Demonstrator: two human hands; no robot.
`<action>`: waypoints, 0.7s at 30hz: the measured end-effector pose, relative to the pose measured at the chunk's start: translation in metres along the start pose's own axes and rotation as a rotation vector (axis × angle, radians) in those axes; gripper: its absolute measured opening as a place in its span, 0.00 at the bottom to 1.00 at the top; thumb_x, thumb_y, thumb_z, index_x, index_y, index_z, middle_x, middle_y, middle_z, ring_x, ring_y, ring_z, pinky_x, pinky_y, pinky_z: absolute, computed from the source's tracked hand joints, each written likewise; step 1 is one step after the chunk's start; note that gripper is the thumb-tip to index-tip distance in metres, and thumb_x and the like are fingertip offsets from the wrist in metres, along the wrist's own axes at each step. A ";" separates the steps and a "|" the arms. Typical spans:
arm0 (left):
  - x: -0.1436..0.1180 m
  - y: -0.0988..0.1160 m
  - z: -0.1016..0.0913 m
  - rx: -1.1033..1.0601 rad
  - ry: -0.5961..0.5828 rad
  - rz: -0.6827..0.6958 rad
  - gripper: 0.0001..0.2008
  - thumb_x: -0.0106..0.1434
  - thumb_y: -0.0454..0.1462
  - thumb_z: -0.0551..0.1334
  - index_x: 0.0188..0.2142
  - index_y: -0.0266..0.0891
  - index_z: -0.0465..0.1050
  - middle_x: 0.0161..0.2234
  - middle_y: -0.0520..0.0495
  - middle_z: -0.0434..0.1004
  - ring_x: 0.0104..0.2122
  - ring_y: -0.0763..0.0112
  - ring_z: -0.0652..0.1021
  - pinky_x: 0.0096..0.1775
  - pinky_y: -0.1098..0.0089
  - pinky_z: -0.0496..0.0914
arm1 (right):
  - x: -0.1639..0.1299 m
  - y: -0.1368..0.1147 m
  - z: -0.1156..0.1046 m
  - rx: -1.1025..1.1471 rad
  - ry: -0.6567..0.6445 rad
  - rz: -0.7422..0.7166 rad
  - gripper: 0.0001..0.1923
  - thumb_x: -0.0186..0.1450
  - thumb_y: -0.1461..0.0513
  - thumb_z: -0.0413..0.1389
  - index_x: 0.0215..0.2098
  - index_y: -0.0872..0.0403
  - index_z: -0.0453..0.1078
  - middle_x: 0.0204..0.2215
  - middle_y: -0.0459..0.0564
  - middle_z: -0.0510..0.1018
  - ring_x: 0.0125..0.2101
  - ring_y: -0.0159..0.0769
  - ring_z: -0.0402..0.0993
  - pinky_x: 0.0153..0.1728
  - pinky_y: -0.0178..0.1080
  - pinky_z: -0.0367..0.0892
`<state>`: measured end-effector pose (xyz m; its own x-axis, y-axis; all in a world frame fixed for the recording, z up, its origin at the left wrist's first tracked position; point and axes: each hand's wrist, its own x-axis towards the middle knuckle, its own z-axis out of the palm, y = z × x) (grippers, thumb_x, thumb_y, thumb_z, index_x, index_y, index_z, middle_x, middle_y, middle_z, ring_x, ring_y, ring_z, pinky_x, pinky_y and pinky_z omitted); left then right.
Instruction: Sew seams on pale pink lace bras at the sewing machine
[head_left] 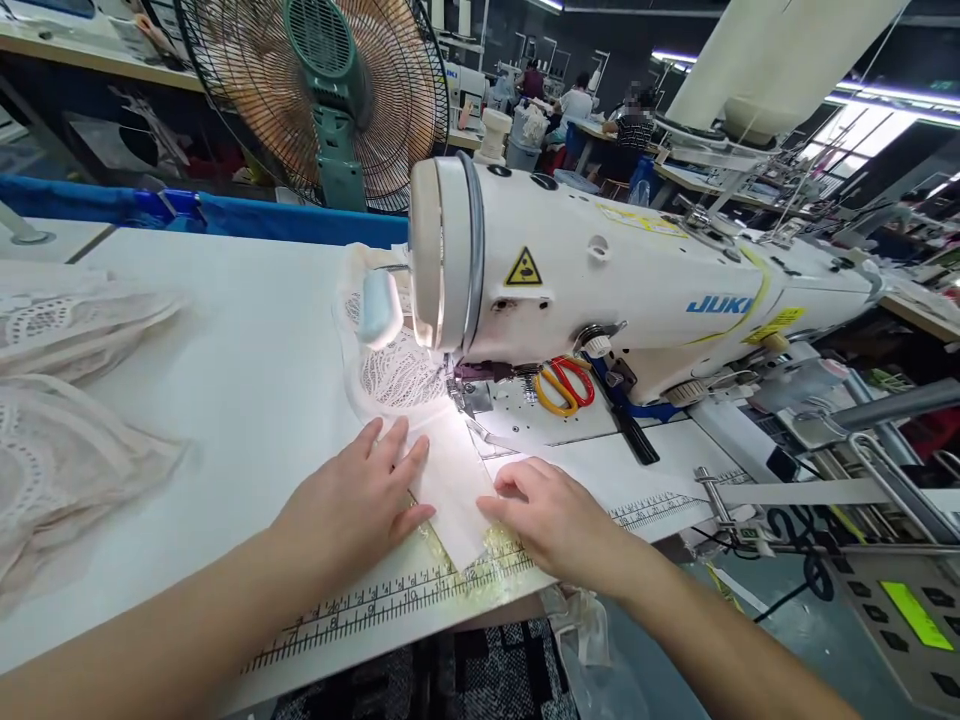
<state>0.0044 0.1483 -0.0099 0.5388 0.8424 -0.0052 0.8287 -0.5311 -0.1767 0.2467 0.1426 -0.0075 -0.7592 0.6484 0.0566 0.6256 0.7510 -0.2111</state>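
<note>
Machine is a white JUKI sewing machine point(637, 290), blue "JUKI" lettering on the arm, black-on-yellow triangular warning sticker on the head, more yellow labels further back, text too small to read. Printed ruler strip point(390, 598) runs along the front table edge; digits 7, 8, 9 legible near the left forearm. Left hand point(360, 500) lies flat, fingers spread, palm down on the white fabric piece point(454, 480), gripping nothing. Right hand point(544, 515) sits on the fabric's right edge, fingers curled under, pressing it to the table; nothing held that I can see. Fabric runs from the table edge up to the presser foot point(463, 392), its lace part point(397, 375) already past the needle, lying left of the head. Orange and red scissors point(564, 385) on the machine bed, just right of the needle area. Stack of lace pieces point(60, 400) far left on the table, well apart from the hands. Green fan point(322, 95) behind the table. Control panel with a green display point(915, 615) lower right. Other people seated at stations in the background.
</note>
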 end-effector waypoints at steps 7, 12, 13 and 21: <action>0.012 -0.014 0.000 -0.107 -0.074 -0.079 0.30 0.62 0.48 0.58 0.59 0.32 0.66 0.59 0.31 0.66 0.58 0.40 0.66 0.53 0.52 0.67 | 0.011 0.003 -0.001 -0.014 -0.014 0.036 0.13 0.61 0.71 0.51 0.41 0.55 0.70 0.35 0.51 0.69 0.35 0.36 0.61 0.35 0.36 0.59; 0.022 -0.028 0.000 -0.180 -0.174 -0.122 0.32 0.62 0.48 0.57 0.61 0.34 0.62 0.63 0.33 0.60 0.62 0.40 0.60 0.55 0.49 0.66 | 0.021 0.005 -0.005 -0.051 -0.052 0.047 0.13 0.61 0.71 0.50 0.41 0.54 0.71 0.34 0.51 0.69 0.35 0.36 0.61 0.33 0.35 0.56; 0.023 -0.031 0.000 -0.185 -0.184 -0.127 0.32 0.62 0.48 0.57 0.62 0.34 0.62 0.63 0.33 0.59 0.62 0.40 0.60 0.55 0.49 0.66 | 0.024 0.005 -0.006 -0.062 -0.069 0.057 0.13 0.61 0.71 0.50 0.41 0.54 0.71 0.34 0.50 0.69 0.34 0.36 0.61 0.32 0.35 0.55; 0.039 -0.052 0.003 -0.226 -0.148 -0.105 0.31 0.61 0.49 0.55 0.59 0.34 0.65 0.62 0.33 0.62 0.62 0.40 0.61 0.55 0.47 0.65 | 0.038 0.005 -0.015 -0.163 -0.226 0.118 0.16 0.62 0.70 0.49 0.46 0.53 0.69 0.30 0.49 0.71 0.28 0.33 0.61 0.24 0.36 0.45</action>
<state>-0.0182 0.2090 -0.0038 0.4337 0.8893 -0.1452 0.9007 -0.4327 0.0401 0.2232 0.1730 0.0080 -0.6885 0.7022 -0.1814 0.7190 0.6937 -0.0432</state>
